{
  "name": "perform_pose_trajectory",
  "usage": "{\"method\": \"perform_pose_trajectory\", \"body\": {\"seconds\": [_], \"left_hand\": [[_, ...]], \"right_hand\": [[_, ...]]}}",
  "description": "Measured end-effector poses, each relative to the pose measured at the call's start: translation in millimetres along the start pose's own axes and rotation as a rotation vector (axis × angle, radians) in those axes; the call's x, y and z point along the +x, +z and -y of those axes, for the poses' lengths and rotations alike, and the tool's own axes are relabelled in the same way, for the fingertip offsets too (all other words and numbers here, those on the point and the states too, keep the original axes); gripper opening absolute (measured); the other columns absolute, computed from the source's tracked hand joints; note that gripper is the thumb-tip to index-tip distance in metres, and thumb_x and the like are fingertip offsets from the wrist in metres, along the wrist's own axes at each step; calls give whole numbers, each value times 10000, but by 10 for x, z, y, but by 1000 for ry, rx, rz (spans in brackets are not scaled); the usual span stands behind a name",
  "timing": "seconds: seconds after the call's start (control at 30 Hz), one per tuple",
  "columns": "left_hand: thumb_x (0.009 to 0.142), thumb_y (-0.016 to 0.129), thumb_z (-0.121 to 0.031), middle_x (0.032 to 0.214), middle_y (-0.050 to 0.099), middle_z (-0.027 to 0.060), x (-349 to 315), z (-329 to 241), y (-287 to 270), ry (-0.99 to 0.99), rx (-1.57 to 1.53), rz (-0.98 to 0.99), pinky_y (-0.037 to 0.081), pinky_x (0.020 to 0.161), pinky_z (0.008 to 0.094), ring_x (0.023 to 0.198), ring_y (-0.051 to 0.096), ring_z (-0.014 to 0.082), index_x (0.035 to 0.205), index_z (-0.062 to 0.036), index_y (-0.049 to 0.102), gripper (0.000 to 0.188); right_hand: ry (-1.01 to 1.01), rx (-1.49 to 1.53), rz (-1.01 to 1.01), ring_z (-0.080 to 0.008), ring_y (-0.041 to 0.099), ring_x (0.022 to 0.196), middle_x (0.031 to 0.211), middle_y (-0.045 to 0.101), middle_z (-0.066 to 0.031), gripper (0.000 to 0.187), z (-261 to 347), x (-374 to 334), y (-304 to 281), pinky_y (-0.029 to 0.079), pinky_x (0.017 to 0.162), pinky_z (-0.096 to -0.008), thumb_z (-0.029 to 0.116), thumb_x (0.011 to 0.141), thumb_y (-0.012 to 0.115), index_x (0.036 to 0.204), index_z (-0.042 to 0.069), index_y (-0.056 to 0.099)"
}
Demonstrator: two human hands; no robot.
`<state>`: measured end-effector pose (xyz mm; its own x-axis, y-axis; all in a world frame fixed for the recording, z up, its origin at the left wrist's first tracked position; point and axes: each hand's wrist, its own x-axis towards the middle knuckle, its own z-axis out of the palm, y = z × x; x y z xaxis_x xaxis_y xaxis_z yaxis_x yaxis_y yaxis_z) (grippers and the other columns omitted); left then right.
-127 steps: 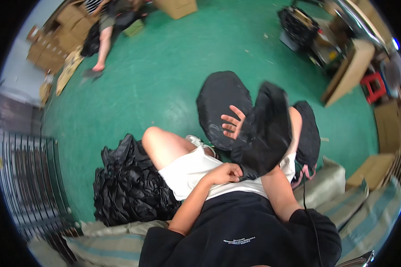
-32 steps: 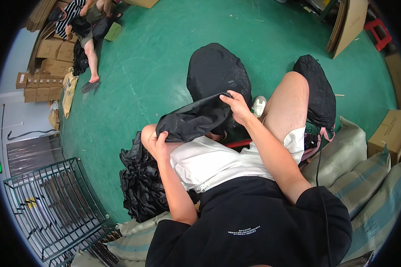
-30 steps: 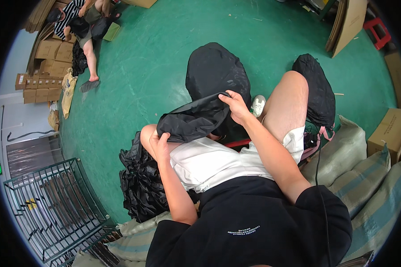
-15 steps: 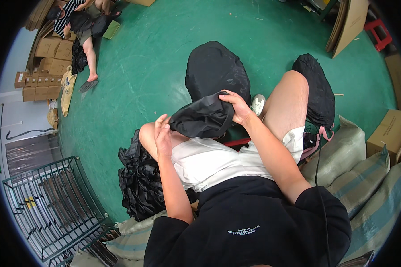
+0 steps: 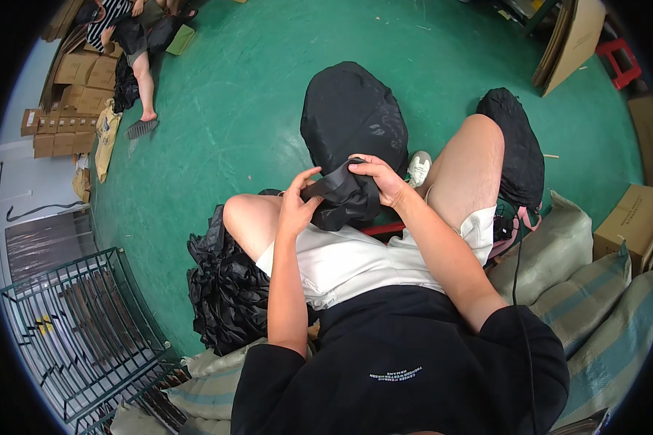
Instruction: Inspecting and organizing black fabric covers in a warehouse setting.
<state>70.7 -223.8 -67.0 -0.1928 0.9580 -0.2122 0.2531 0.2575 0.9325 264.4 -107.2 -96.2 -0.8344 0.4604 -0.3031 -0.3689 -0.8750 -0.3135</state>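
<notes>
A piece of thin black fabric (image 5: 345, 199), bunched and folded, hangs between my hands above my lap. My right hand (image 5: 382, 180) pinches its upper right edge, thumb on top. At its left edge my left hand (image 5: 300, 204) is closed, thumb and fingers gripping the cloth. Just beyond the fabric a large rounded black cloth bundle (image 5: 353, 109) rests on the floor. Whether the fabric is a bag or a cover cannot be made out. A heap of crumpled black fabric (image 5: 225, 290) lies beside my left leg.
A long black bag (image 5: 515, 145) lies by my right knee. Stuffed woven sacks (image 5: 588, 297) and a cardboard box (image 5: 626, 223) are at the right. A dark metal rack (image 5: 87, 330) stands at the left. Another person (image 5: 141, 76) sits far left near stacked cartons (image 5: 87, 76).
My left hand has moved right and closed on the fabric, close to my right hand. The cloth, spread wide before, is now gathered. My right hand has shifted slightly left.
</notes>
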Motion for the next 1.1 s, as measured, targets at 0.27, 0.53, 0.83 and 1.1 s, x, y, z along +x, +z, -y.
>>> {"method": "perform_pose_trajectory", "body": {"seconds": [0.27,0.53,0.83,1.1], "left_hand": [[794,657,-72,954,672,41,-207,-176,-290,-176,-617,131,479,794,257,862,623,155,1036,62,643,277],[764,728,-269,994,691,139,-358,-289,-409,-76,-900,-11,502,844,301,886,664,213,1044,61,636,442],[807,681,28,906,652,28,-168,-334,-173,-207,-477,77,461,745,210,810,595,70,1035,-22,582,253],[796,661,14,880,664,101,-93,-78,-71,50,246,-219,484,689,265,747,622,161,943,22,631,151]], "right_hand": [[-76,-267,-43,-54,525,616,679,543,39,251,189,-6,-81,424,579,-223,10,821,643,676,113,466],[51,-403,183,-39,525,674,721,559,46,160,303,-111,20,408,617,-197,16,817,653,765,84,518],[78,-402,39,-117,641,812,925,671,-49,161,271,-132,6,519,755,-251,114,910,597,1026,8,634],[63,-174,-108,-179,678,836,963,687,-106,226,209,-99,-32,561,772,-302,176,924,596,1041,-15,633]]}}
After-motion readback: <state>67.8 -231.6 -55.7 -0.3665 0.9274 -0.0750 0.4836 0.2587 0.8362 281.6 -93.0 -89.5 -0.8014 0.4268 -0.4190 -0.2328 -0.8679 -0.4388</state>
